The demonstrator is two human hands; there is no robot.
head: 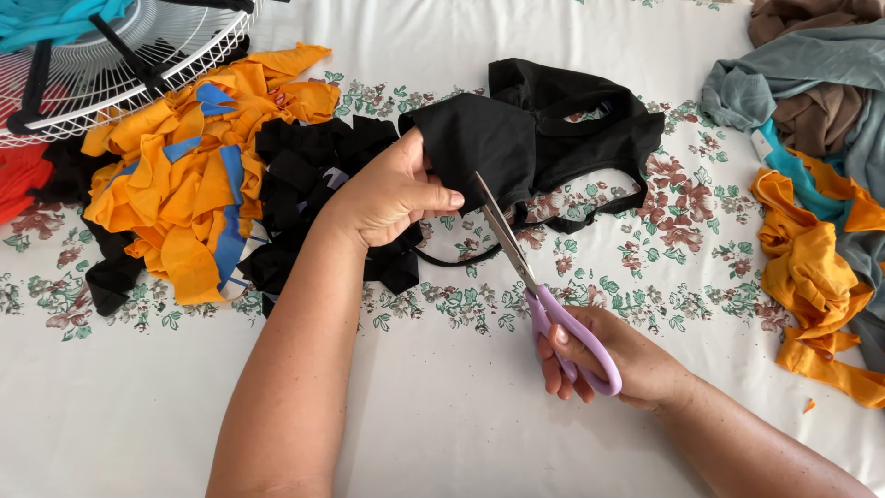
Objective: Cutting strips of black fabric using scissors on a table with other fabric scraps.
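Note:
My left hand pinches the edge of a black garment that lies spread on the floral tablecloth. Scissors with lilac handles are gripped in my right hand, lower right of centre. Their metal blades point up and left, with the tips right at the black fabric just beside my left thumb. The blades look almost closed.
A heap of orange, blue and black fabric strips lies at the left. A white wire fan guard sits at the top left. Orange, teal, grey and brown cloth is piled along the right edge.

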